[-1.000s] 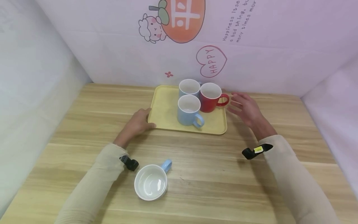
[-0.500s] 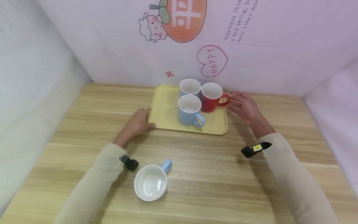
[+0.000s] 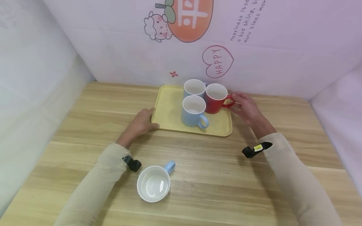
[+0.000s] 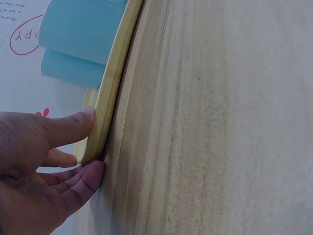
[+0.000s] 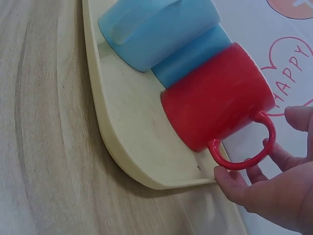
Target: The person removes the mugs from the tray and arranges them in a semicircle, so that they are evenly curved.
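A yellow tray [image 3: 167, 110] lies at the back of the table with two light blue mugs and one red mug standing upright on it. My left hand [image 3: 141, 122] holds the tray's left front corner, thumb [image 4: 73, 128] against the rim and fingertips [image 4: 92, 174] low at its side. At the tray's right end, my right hand [image 3: 245, 108] is at the red mug [image 5: 220, 98], fingers loosely bent around its handle [image 5: 244, 164] and thumb apart from it. The front blue mug [image 3: 190, 116] has its handle to the front right; the other blue mug [image 3: 186, 91] is partly hidden behind it.
Another mug [image 3: 154, 185], white inside with a light blue handle, stands on the wooden table [image 3: 209, 188] beside my left forearm. A white printed cloth [image 3: 127, 62] rises right behind the tray, and pale cloth walls [image 3: 36, 78] flank both sides.
My right hand has moved slightly left, its fingers coming to the red mug's handle. The left hand keeps its hold on the tray corner. The head view has shifted slightly.
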### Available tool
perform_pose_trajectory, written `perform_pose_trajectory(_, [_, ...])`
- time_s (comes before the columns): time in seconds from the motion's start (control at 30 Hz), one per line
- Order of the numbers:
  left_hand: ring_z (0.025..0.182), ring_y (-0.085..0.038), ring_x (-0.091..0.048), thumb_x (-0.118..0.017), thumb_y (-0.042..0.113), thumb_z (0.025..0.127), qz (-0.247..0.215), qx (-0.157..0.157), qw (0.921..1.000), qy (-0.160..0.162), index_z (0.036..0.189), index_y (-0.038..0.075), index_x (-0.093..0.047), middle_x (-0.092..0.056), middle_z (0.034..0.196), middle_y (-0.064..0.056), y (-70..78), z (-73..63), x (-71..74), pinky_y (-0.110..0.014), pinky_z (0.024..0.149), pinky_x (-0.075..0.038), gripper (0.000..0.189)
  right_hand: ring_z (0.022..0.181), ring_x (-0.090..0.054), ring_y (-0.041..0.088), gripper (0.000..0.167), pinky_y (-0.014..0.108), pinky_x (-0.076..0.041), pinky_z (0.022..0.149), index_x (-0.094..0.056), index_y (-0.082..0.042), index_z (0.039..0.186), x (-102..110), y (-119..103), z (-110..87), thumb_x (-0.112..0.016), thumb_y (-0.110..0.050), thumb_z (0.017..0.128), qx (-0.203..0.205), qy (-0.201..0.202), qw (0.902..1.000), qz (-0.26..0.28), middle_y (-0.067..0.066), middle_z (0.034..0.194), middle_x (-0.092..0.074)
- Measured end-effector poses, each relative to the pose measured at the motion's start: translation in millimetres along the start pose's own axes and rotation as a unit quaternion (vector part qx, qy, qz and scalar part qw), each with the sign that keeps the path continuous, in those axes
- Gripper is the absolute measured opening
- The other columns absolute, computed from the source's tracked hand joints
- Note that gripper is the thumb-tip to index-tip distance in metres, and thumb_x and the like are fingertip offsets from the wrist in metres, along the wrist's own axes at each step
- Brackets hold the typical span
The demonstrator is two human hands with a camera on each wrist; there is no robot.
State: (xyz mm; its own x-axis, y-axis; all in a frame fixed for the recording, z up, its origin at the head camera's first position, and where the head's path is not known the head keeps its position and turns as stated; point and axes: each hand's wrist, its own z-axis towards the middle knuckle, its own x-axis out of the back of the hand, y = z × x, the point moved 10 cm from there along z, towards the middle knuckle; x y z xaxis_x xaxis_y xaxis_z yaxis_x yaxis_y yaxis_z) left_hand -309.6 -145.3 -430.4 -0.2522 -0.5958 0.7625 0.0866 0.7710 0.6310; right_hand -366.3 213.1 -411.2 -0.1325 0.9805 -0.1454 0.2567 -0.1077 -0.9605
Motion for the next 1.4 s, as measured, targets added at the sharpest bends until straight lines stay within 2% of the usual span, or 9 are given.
perform_pose_trajectory(0.27, [0.095, -0.032, -0.053, -0.079, 0.011, 0.085, 0.006, 0.006, 1.0000, -0.003, 0.128, -0.001, -0.058, -0.058, 0.106, -0.020, 2.1, -0.1, 0.2, -0.047, 0.089, -0.046, 0.049, 0.116, -0.047, 0.027, 0.033, 0.051, -0.027, 0.112, -0.050, -0.005, 0.130, -3.9, 2.5, 3.7, -0.053, -0.024, 0.104, 0.001, -0.004, 0.9999, -0.011, 0.005, 0.116, -0.052])
perform_pose_trajectory(0.37, [0.094, -0.032, -0.052, -0.078, 0.011, 0.085, 0.004, 0.009, 0.9999, -0.004, 0.125, 0.000, -0.059, -0.058, 0.106, -0.019, 1.6, 0.2, -0.1, -0.046, 0.088, -0.046, 0.046, 0.111, -0.049, 0.026, 0.030, 0.046, -0.035, 0.110, -0.051, -0.005, 0.129, -4.1, 4.0, 4.1, -0.052, -0.023, 0.105, -0.001, -0.002, 0.9999, -0.012, 0.007, 0.115, -0.052])
perform_pose_trajectory(0.47, [0.094, -0.031, -0.052, -0.078, 0.010, 0.086, 0.002, 0.010, 0.9999, -0.005, 0.126, 0.000, -0.059, -0.057, 0.106, -0.019, 0.9, 0.6, -0.8, -0.046, 0.087, -0.046, 0.046, 0.106, -0.051, 0.024, 0.026, 0.037, -0.046, 0.101, -0.051, -0.003, 0.126, -2.9, 6.0, 4.6, -0.052, -0.018, 0.104, -0.001, 0.006, 1.0000, -0.004, 0.008, 0.112, -0.053])
perform_pose_trajectory(0.57, [0.094, -0.031, -0.051, -0.078, 0.011, 0.086, 0.002, 0.012, 0.9999, -0.005, 0.127, 0.000, -0.058, -0.057, 0.106, -0.019, 0.4, 0.3, -0.9, -0.046, 0.087, -0.045, 0.047, 0.103, -0.053, 0.023, 0.022, 0.032, -0.050, 0.095, -0.050, -0.002, 0.123, -2.3, 7.1, 5.1, -0.051, -0.014, 0.104, 0.003, 0.013, 0.9999, 0.001, 0.009, 0.111, -0.053])
perform_pose_trajectory(0.83, [0.090, -0.030, -0.050, -0.078, 0.011, 0.086, 0.000, 0.010, 0.9999, -0.004, 0.124, 0.000, -0.059, -0.056, 0.102, -0.017, 1.0, -1.1, -0.3, -0.044, 0.083, -0.045, 0.044, 0.104, -0.051, 0.025, 0.018, 0.038, -0.046, 0.100, -0.050, -0.002, 0.120, -2.1, 6.1, 5.5, -0.050, -0.010, 0.103, 0.024, 0.033, 0.9992, 0.004, 0.014, 0.119, -0.049])
perform_pose_trajectory(1.0, [0.091, -0.030, -0.049, -0.077, 0.012, 0.086, -0.001, 0.012, 0.9999, -0.006, 0.129, 0.000, -0.057, -0.055, 0.103, -0.017, 0.2, -1.4, -1.2, -0.044, 0.084, -0.045, 0.048, 0.107, -0.051, 0.026, 0.018, 0.040, -0.043, 0.102, -0.050, -0.004, 0.119, -0.6, 7.2, 5.0, -0.052, -0.011, 0.103, 0.028, 0.037, 0.9989, 0.011, 0.010, 0.119, -0.050])
perform_pose_trajectory(1.23, [0.092, -0.031, -0.050, -0.077, 0.011, 0.086, 0.002, 0.012, 0.9999, -0.003, 0.128, 0.000, -0.058, -0.055, 0.104, -0.018, 0.5, -0.7, -1.5, -0.046, 0.086, -0.045, 0.047, 0.107, -0.053, 0.024, 0.015, 0.038, -0.044, 0.100, -0.051, -0.008, 0.117, 1.0, 6.5, 0.7, -0.054, -0.014, 0.103, 0.042, 0.059, 0.9974, -0.003, 0.007, 0.118, -0.050])
perform_pose_trajectory(1.4, [0.095, -0.032, -0.051, -0.077, 0.012, 0.086, 0.012, 0.009, 0.9999, -0.003, 0.133, -0.002, -0.055, -0.056, 0.107, -0.020, 1.3, -1.2, -1.4, -0.048, 0.090, -0.045, 0.054, 0.107, -0.055, 0.025, 0.016, 0.043, -0.041, 0.102, -0.053, -0.008, 0.117, 1.5, 8.5, 0.5, -0.057, -0.015, 0.102, 0.049, 0.076, 0.9958, 0.006, 0.006, 0.118, -0.052])
